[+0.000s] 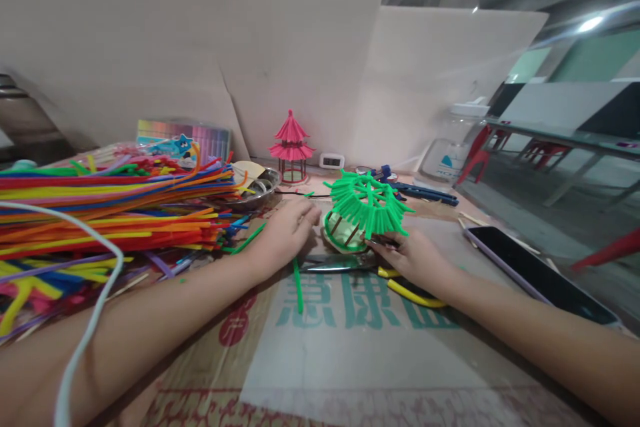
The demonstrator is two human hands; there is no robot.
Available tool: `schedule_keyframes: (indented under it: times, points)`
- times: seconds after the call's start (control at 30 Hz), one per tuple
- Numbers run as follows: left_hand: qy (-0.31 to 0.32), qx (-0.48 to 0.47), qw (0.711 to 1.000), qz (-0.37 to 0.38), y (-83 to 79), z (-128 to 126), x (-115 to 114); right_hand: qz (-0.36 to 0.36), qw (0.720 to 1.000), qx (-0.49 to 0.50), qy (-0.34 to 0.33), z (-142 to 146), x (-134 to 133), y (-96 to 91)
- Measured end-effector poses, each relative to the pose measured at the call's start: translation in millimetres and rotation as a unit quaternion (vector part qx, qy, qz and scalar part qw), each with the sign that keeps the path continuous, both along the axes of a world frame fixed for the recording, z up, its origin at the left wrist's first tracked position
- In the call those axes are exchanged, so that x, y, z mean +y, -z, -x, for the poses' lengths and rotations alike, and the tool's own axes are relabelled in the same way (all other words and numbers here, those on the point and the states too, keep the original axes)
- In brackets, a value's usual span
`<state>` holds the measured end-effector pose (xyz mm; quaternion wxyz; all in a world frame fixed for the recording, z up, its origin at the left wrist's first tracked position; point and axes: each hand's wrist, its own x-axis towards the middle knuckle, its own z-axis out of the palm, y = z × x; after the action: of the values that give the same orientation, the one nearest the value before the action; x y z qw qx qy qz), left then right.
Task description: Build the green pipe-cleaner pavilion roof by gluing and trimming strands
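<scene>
A green pipe-cleaner pavilion (367,210) leans tilted on the cardboard-covered table (350,347). My left hand (287,230) lies beside its left side, fingers stretched toward it, holding nothing I can see. My right hand (413,257) is at the model's lower right edge, fingers pinched on a thin dark piece at its base. Scissors with yellow handles (350,263) lie under and in front of my right hand. A loose green pipe cleaner (299,287) lies between my arms.
A big heap of coloured pipe cleaners (110,213) fills the left. A pink pavilion model (291,147), a metal bowl (263,187) and a marker box (185,140) stand behind. Blue pliers (425,193) and a phone (535,273) lie right. A white cable (90,320) crosses my left arm.
</scene>
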<state>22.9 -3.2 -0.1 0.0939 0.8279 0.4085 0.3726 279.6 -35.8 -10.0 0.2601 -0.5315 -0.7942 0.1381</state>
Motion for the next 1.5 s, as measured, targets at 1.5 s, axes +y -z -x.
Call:
schedule_keyframes:
  times: [1.5]
  points:
    - [0.055,-0.018,0.997,0.049,9.8,1,4,-0.019,0.999,-0.017,-0.035,3,1,-1.9]
